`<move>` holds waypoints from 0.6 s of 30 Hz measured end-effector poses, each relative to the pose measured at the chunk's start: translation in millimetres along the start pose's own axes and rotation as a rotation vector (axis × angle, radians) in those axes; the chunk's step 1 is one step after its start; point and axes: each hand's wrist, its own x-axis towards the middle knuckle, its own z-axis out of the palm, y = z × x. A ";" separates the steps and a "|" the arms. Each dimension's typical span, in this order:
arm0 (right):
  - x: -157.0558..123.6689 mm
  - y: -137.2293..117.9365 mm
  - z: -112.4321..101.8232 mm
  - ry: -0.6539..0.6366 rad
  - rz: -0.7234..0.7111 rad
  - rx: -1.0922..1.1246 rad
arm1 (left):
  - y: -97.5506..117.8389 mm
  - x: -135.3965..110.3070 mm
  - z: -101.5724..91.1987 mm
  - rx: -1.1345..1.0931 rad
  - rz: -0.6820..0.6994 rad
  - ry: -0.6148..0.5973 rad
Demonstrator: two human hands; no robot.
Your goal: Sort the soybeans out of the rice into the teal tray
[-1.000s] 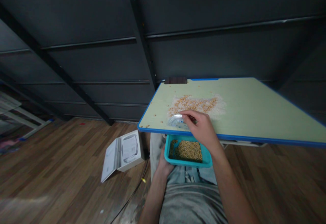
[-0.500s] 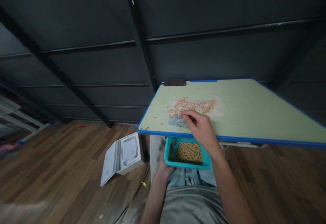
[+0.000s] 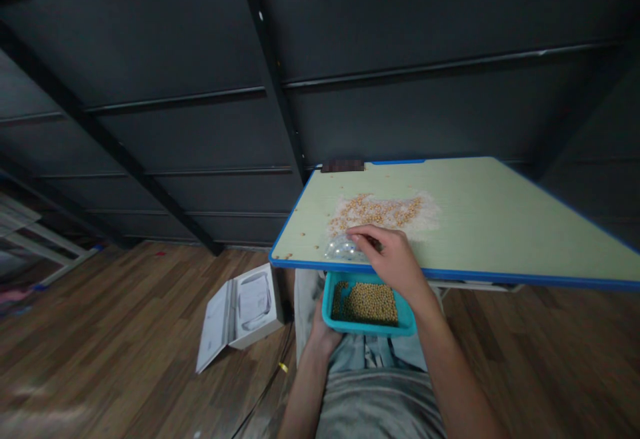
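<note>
My left hand [image 3: 324, 331] grips the left side of a teal plastic basket [image 3: 370, 328] above my lap, its fingers partly hidden beneath. Dry yellow beans [image 3: 371, 302], which look like soybeans, lie inside the basket. Over the table's front edge, my right hand [image 3: 395, 256] is closed in a pinch on a clear, crinkled plastic bag [image 3: 343, 248]. Just beyond the bag, a loose patch of beans [image 3: 373, 210] is spread on the tabletop, mixed with fine white grains [image 3: 428, 211].
The pale green table [image 3: 480, 219] has a blue edge, and a dark block [image 3: 343, 166] sits at its far left. Stray beans dot its left side. An open white box [image 3: 253, 302] and a cable [image 3: 263, 396] lie on the wooden floor. A dark panelled wall stands behind.
My right hand has shifted slightly left and toward the table's front edge, and the plastic bag looks flatter. My left hand stays on the basket. The view has tipped a little.
</note>
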 end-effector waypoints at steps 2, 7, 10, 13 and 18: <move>0.6 1.8 0.9 0.054 0.004 -0.026 | -0.9 1.3 -1.4 -0.004 0.003 0.003; 1.1 5.0 1.9 0.149 0.014 -0.074 | -1.8 2.2 -0.5 -0.012 0.004 -0.015; 0.9 4.9 2.4 0.162 0.012 -0.070 | 0.4 -0.4 3.8 -0.007 -0.021 -0.024; 0.9 4.2 2.7 0.168 0.008 -0.068 | 2.6 -3.0 7.5 -0.005 -0.038 -0.013; 1.4 3.5 2.3 0.159 -0.003 -0.083 | 3.4 -4.7 8.7 -0.002 -0.023 0.002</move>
